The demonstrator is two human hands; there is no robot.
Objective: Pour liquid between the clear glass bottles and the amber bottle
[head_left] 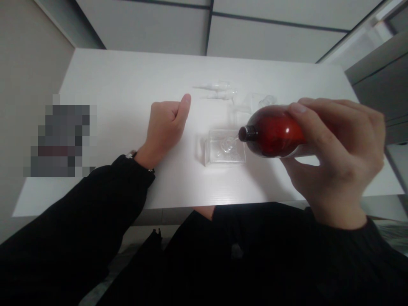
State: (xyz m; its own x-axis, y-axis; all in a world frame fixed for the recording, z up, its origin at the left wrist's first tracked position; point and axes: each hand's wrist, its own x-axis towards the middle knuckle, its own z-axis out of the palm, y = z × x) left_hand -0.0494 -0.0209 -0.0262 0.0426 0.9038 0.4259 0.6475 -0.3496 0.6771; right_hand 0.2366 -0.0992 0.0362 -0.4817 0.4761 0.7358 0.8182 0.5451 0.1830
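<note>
My right hand [338, 148] is wrapped round an amber-brown bottle [276, 131], tipped so that its uncapped, threaded neck points left. Below the neck is a small clear rectangular container [228, 158] on the table. A thin clear stream runs from the bottle's mouth into it, and the surface there is rippled. My left hand [167, 123] is to the left of the container, apart from it, with the fingers curled in and the thumb pointing away from me. Whatever the curled fingers may hold is hidden.
Behind the container lie clear, narrow-tipped droppers [219, 88]. More clear pieces [266, 101] are partly behind the bottle. A blurred-out dark item [63, 140] is on the left of the white table [111, 76]. Panels [153, 25] stand along the far edge.
</note>
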